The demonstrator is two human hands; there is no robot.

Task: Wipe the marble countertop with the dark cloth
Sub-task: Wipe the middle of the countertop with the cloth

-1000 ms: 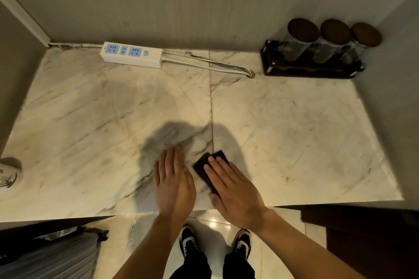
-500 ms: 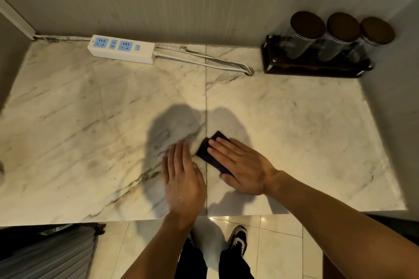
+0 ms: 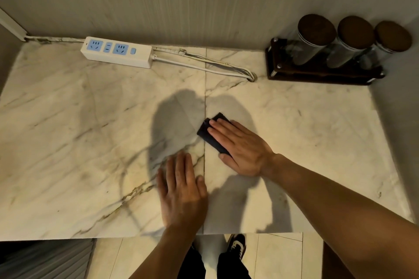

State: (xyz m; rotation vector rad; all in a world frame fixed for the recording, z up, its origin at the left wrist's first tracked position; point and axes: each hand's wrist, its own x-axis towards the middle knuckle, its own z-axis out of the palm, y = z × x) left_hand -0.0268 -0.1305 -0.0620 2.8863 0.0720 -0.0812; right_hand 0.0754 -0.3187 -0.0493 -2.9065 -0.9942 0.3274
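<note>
The marble countertop (image 3: 90, 142) is pale with grey and gold veins and a seam down its middle. A small folded dark cloth (image 3: 207, 133) lies flat just right of that seam. My right hand (image 3: 240, 145) rests palm down on the cloth with fingers stretched across it, covering most of it. My left hand (image 3: 181, 190) lies flat on bare marble left of the seam, near the front edge, fingers together, holding nothing.
A white power strip (image 3: 116, 52) with blue sockets lies by the back wall, its cable (image 3: 204, 68) running right into a hole. A dark rack (image 3: 317, 72) with three lidded glass jars (image 3: 310, 38) stands at back right. Walls close both sides.
My right hand has pushed the cloth away from the front edge, farther onto the counter. The left hand stays flat near the front edge. The view has shifted a little.
</note>
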